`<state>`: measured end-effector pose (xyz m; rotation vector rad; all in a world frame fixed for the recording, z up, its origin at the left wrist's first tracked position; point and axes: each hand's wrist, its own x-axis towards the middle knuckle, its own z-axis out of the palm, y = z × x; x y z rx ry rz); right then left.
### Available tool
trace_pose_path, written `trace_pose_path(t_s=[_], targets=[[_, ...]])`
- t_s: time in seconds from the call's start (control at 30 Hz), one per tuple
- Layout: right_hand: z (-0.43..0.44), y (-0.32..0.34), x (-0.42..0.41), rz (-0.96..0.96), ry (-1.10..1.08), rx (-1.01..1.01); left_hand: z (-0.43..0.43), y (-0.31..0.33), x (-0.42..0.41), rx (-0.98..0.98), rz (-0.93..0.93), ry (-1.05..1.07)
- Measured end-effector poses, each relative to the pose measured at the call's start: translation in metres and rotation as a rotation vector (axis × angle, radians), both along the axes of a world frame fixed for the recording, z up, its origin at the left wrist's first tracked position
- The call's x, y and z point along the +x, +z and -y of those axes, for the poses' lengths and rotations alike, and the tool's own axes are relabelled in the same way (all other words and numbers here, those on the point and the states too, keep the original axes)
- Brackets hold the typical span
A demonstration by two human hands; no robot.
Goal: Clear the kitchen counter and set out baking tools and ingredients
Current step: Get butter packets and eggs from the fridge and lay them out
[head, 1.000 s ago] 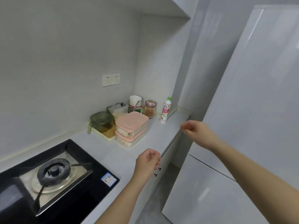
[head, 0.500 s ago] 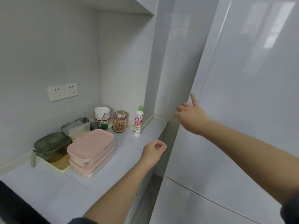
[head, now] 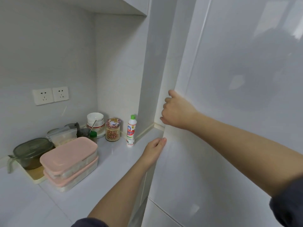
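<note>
A tall white fridge fills the right side; its upper door (head: 237,95) is closed. My right hand (head: 177,111) grips the door's left edge with curled fingers, just above counter height. My left hand (head: 154,149) is lower on the same edge, its fingers curled against it. On the white counter (head: 114,163) stand two stacked pink-lidded containers (head: 68,155), a labelled jar (head: 113,130) and a white bottle with a green cap (head: 131,131).
In the back corner are stacked white bowls (head: 95,119) with a spoon, a bagged item and a green glass pot (head: 31,151) on a tray. Wall sockets (head: 50,95) sit above. The fridge's lower door (head: 164,217) begins below my left arm.
The view has swung right from the stove to the fridge. Both hands moved to the fridge door's left edge, and the right hand went from pointing to gripping it.
</note>
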<state>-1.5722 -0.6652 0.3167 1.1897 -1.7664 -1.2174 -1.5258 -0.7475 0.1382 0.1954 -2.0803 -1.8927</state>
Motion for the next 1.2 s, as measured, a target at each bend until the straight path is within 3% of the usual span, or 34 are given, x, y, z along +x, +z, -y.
trace_pose_path(t_s=[0.2, 0.43, 0.6, 1.2], targets=[[-0.002, 0.000, -0.007, -0.032, 0.084, -0.092, -0.010, 0.000, 0.002, -0.007, 0.014, 0.076], [-0.002, -0.001, 0.014, -0.070, 0.234, -0.013, -0.011, -0.003, 0.021, 0.004, 0.006, 0.113], [0.000, -0.001, 0.047, -0.064, 0.238, -0.047, -0.012, -0.003, 0.066, -0.008, -0.015, 0.139], [-0.046, -0.005, 0.219, -0.010, 0.608, -0.217, -0.052, -0.002, 0.255, -0.106, -0.097, 0.183]])
